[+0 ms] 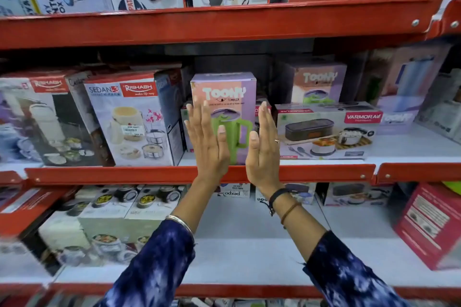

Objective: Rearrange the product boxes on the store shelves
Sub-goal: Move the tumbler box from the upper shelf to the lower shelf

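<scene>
Both hands are up in the middle of the frame, flat and open, palms facing each other, right in front of the Toony tumbler box (pixel 225 97). The left hand (pixel 207 142) has its fingers straight and close together, and so does the right hand (pixel 263 143); neither is wrapped around anything. I can't tell if the palms actually touch the box or just hang in front of it.

The tumbler box stands upright at the front edge of the middle shelf (pixel 74 174), centre of the frame. It's purple and pink with a green handled tumbler printed on it. It's closed, so the print is all there is to go on for contents.

Just left of it is a Rishabh Sedan-3 box (pixel 129 117), tilted, picturing a cream lunch carrier and steel tiffin tins, with a price sticker on the front. Another Rishabh box (pixel 42 117) sits further left, blurry. To the right lies a flat Varmora box (pixel 326 129) showing a dark lunch bag and steel containers. Behind it stands a second Toony box (pixel 319 85), further back in the shadow.

The lower shelf (pixel 249 257) is mostly bare in the middle, with lunch-box cartons at lower left and a red box (pixel 429 224) leaning at the right. The top shelf holds more boxes, cut off by the frame.
</scene>
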